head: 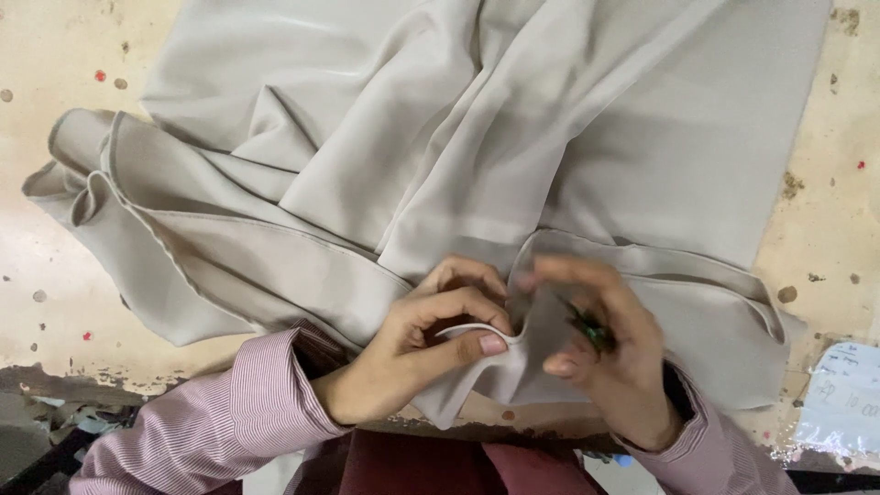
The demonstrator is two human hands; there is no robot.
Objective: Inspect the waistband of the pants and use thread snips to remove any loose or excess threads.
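Cloth (477, 137): pale grey woven fabric, smooth, showing a faint satin sheen, filling the frame's centre. Tabletop (55, 55): worn, matt, speckled, chipping at the lower edge. Sleeves (229, 412): finely striped pink cotton-like shirting, matt. Sheet (843, 399), lower right: glossy plastic-covered paper.

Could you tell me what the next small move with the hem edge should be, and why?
Probably bring the small dark tool in the right hand to the hemmed edge that the left hand pinches. That edge of the grey fabric is already folded up and held between thumb and forefinger, and the tool sits right beside it.
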